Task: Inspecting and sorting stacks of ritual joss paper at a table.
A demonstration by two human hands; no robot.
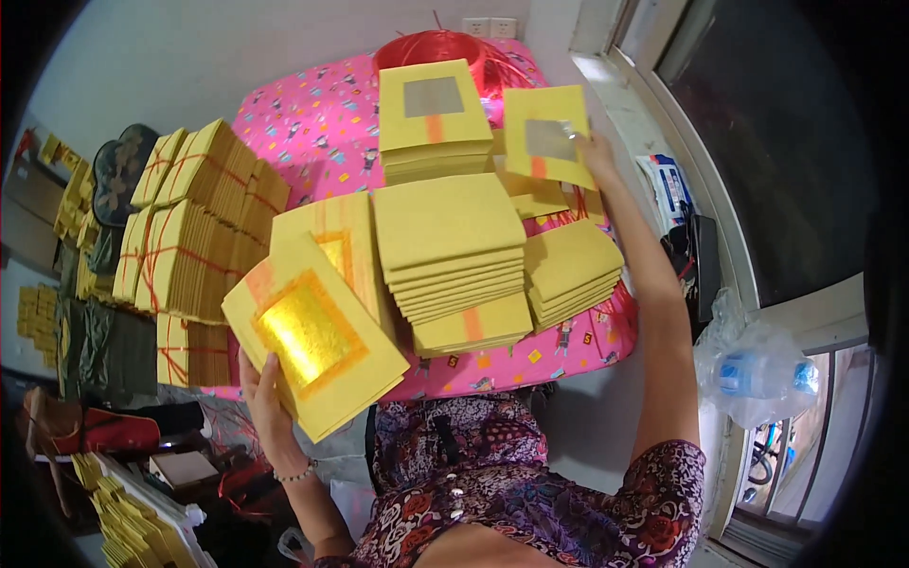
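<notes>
My left hand (269, 402) grips a few yellow joss paper sheets (374, 364) by their lower left edge; a shiny gold foil square with an orange border faces up. My right hand (597, 159), reaching to the far right, pinches the right edge of a single yellow sheet (519, 106) with a silver foil square. Left of that sheet rises a stack of silver-foil sheets (393, 85). In the middle is a thick pile of folded yellow papers (450, 222), with a smaller folded pile (573, 265) to its right. Gold-foil sheets (322, 213) lie behind the left-hand ones.
A pink patterned cloth (317, 123) covers the table. Yellow bundles (180, 251) tied with red string are piled at the left. A coil of red plastic string (431, 52) sits at the back. A window (767, 161) and a bagged bottle (757, 374) are on the right.
</notes>
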